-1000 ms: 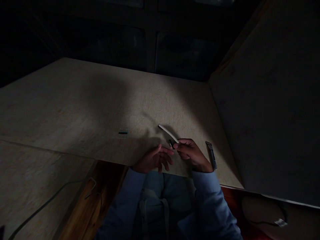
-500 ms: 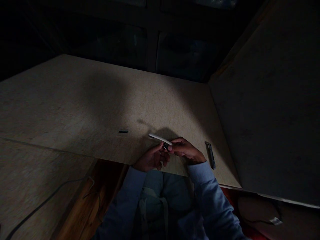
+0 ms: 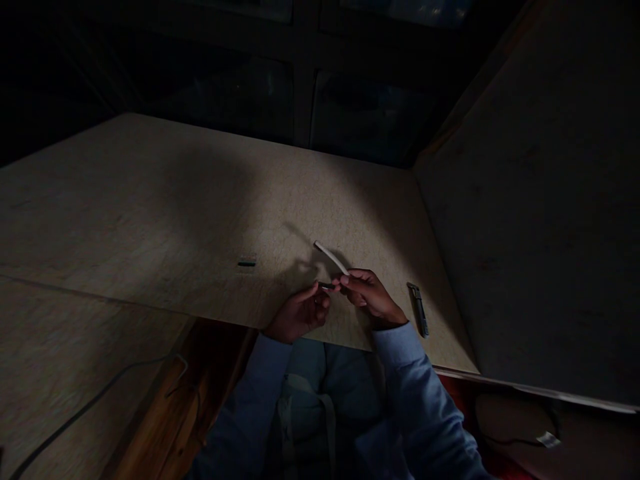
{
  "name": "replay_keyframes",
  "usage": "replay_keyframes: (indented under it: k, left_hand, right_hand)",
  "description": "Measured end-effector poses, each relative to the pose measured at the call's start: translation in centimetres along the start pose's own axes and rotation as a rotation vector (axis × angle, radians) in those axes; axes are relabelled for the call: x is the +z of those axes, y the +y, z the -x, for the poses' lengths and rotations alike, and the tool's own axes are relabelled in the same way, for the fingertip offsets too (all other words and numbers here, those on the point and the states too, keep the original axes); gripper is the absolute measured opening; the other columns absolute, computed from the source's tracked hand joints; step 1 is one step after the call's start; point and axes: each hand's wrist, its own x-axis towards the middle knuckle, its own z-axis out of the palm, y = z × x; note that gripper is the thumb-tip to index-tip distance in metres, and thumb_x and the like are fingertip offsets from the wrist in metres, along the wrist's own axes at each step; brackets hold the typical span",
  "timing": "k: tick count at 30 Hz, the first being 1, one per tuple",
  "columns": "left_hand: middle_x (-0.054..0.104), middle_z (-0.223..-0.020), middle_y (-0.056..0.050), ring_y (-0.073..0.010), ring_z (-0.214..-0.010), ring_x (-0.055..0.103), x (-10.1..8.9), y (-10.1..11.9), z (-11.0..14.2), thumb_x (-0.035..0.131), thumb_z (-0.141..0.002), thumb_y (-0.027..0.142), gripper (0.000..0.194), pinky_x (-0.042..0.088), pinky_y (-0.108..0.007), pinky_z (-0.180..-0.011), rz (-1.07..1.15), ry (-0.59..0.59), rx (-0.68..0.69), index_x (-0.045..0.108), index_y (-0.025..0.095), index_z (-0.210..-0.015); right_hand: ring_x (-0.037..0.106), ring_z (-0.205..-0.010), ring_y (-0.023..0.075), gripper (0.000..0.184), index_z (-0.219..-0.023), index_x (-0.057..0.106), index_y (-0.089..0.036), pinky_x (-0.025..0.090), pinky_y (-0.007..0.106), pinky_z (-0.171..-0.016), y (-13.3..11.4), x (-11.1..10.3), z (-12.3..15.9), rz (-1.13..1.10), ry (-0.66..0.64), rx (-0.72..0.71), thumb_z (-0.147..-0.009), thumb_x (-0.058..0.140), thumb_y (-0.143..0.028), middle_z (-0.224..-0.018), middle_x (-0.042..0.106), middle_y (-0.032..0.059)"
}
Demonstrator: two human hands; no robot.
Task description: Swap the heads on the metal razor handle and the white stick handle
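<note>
White curved strip is gripped near its lower end between the thumb and fingers of the right hand. The grip is narrow and closed on that end. The free length extends forward and to the left of the grip, tilted, with its dark-tipped far end pointed away from the body.

A small dark piece is positioned just to the left of the right-hand grip and below the strip. Its left end is pinched at the thumb tip of the left hand; its right end is located at the right fingertips. Whether it is also clasped by the right fingers cannot be told.

Both hands are held above the near edge of the table. A thin dark-green item is laid flat, well apart from the left-hand pinch, forward and to its left. A slim dark tool is placed to the right of the right hand, lengthwise to the body.
</note>
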Motion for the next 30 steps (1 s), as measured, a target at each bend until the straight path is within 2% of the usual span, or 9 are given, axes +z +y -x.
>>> replay_keyframes:
  k: [3,6,11,15,20,24,30]
  left_hand:
    - [0.068,-0.092,-0.009,-0.0118,-0.07,0.064,0.1,-0.2,-0.4,0.044,-0.1,0.028,0.029,0.043,-0.021,-0.055,0.117,0.046,0.147,0.065,0.011,-0.11]
    - [0.068,-0.102,-0.011,-0.0152,-0.081,0.066,0.1,-0.2,-0.8,0.037,-0.102,0.031,0.034,0.046,-0.025,-0.062,0.187,0.075,0.213,0.063,0.014,-0.116]
    - [0.067,-0.096,-0.008,-0.0162,-0.084,0.066,0.1,-0.2,-1.1,0.035,-0.102,0.034,0.036,0.047,-0.027,-0.066,0.243,0.092,0.223,0.065,0.016,-0.109]
    - [0.067,-0.096,-0.008,-0.0174,-0.086,0.064,0.3,-0.3,-0.9,0.031,-0.103,0.033,0.038,0.048,-0.03,-0.071,0.211,0.079,0.224,0.064,0.017,-0.115]
    - [0.067,-0.101,-0.01,-0.0183,-0.088,0.063,0.2,-0.4,-0.9,0.035,-0.102,0.03,0.035,0.048,-0.032,-0.076,0.207,0.063,0.217,0.064,0.014,-0.117]
    - [0.065,-0.1,-0.01,-0.0184,-0.092,0.062,-0.3,-0.5,-1.1,0.038,-0.101,0.03,0.035,0.048,-0.031,-0.075,0.225,0.052,0.229,0.062,0.013,-0.12]
    - [0.064,-0.099,-0.01,-0.0184,-0.092,0.062,-0.3,-0.5,-1.0,0.04,-0.1,0.027,0.029,0.047,-0.031,-0.075,0.217,0.07,0.239,0.065,0.013,-0.106]
  right_hand:
    - [0.018,-0.036,0.0046,0.043,-0.084,0.072,-0.015,0.013,0.021,-0.037,0.6,0.0,0.3,-0.043,0.08,-0.071,-0.082,0.065,-0.057,-0.043,0.029,-0.0116]
    - [0.021,-0.038,0.0057,0.046,-0.082,0.072,-0.015,0.014,0.022,-0.039,1.3,0.0,1.0,0.055,0.141,-0.111,-0.087,0.059,-0.059,-0.042,0.029,-0.0102]
    - [0.033,-0.048,0.0085,0.047,-0.081,0.074,-0.014,0.023,0.022,-0.045,2.6,0.2,3.0,0.33,0.16,-0.089,-0.086,0.06,-0.059,-0.052,0.038,-0.0052]
    - [0.043,-0.058,0.0117,0.046,-0.081,0.074,-0.015,0.033,0.024,-0.053,3.3,0.9,3.9,0.434,0.21,-0.145,-0.09,0.055,-0.056,-0.061,0.051,-0.001]
    - [0.042,-0.058,0.0119,0.048,-0.075,0.069,-0.015,0.032,0.023,-0.051,3.1,2.0,3.6,0.521,0.168,-0.131,-0.091,0.052,-0.057,-0.06,0.051,-0.0012]
    - [0.042,-0.057,0.0114,0.048,-0.071,0.066,-0.015,0.032,0.023,-0.052,2.9,2.3,3.7,0.523,0.233,-0.122,-0.092,0.052,-0.056,-0.06,0.049,-0.0018]
    - [0.048,-0.06,0.0136,0.046,-0.077,0.069,-0.015,0.035,0.025,-0.055,2.5,2.5,4.4,0.549,0.335,-0.082,-0.093,0.05,-0.054,-0.064,0.056,0.0008]
